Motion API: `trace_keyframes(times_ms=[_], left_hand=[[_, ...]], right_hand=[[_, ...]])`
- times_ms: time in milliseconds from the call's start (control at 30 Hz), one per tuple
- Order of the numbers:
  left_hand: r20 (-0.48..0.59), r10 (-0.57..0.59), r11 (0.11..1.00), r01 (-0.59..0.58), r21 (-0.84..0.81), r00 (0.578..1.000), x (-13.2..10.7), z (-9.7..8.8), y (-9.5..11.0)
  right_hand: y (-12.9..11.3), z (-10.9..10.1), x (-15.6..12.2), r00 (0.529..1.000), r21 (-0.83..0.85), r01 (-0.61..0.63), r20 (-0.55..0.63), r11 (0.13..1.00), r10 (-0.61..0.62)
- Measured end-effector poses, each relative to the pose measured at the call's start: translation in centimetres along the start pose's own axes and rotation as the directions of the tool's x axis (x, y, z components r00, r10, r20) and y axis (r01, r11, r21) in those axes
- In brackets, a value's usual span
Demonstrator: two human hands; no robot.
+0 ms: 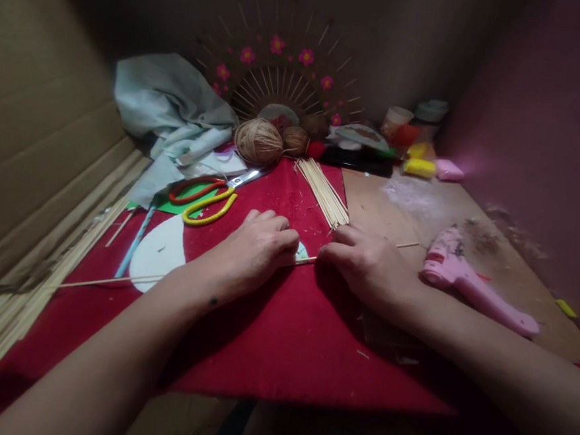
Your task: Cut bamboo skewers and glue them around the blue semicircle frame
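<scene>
A thin wooden stick (pixel 305 261) runs across the red cloth (pixel 271 349), and a short length of it shows between my hands. My left hand (pixel 263 239) is closed with its fingers curled around the stick. Just to the right, my right hand (pixel 354 252) pinches the same stick. A thin end juts out past each hand. Behind my right hand lies a bundle of short sticks (pixel 324 193). A white paper circle (pixel 156 251) is partly covered by my left forearm. A small pale piece (pixel 302 250) shows behind the stick.
Scissors (pixel 208 208) with red and yellow handles lie left of centre. At right is a pink glue gun (pixel 478 290) on a brown board (pixel 370 203). Long sticks (pixel 31 292) line the left side. Twine balls (pixel 259 141) sit before a flowered stick fan (pixel 275 71).
</scene>
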State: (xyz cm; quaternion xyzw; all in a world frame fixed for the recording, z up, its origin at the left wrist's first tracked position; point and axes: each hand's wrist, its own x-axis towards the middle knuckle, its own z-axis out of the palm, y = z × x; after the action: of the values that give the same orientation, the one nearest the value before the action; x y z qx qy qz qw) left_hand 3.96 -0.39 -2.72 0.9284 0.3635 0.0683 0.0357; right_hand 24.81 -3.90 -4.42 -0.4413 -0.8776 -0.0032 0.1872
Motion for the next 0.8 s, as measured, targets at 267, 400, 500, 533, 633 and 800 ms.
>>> trace_keyframes(times_ms=[267,400,500,533,633,800], left_hand=[[0.007,0.009,0.996,-0.009,-0.086,1.000,-0.2,-0.7,-0.4],[-0.069,-0.037,0.987,0.025,-0.156,0.997,-0.8,-2.1,-1.1],[-0.025,-0.079,0.996,0.078,-0.050,0.997,-1.1,-2.0,-1.8],[0.008,-0.085,0.996,0.085,-0.002,0.996,-1.2,-1.7,-2.0],[0.067,-0.100,0.991,0.094,0.091,0.993,-1.2,-0.8,-2.3],[0.090,-0.091,0.995,0.088,0.040,0.992,-1.0,-0.6,-2.3]], right_hand=[[0.1,0.6,0.2,1.000,-0.012,0.026,-0.006,1.000,-0.026],[0.0,0.6,0.1,0.999,-0.035,0.028,-0.031,0.999,-0.029],[0.0,0.7,0.0,0.998,-0.041,0.038,-0.042,0.998,-0.040],[0.0,0.7,-0.1,0.998,-0.040,0.037,-0.043,0.999,-0.039],[0.0,0.9,-0.1,0.999,-0.027,0.024,-0.046,0.999,-0.026],[-0.1,0.9,-0.1,0.998,-0.020,0.028,-0.053,0.999,-0.029]])
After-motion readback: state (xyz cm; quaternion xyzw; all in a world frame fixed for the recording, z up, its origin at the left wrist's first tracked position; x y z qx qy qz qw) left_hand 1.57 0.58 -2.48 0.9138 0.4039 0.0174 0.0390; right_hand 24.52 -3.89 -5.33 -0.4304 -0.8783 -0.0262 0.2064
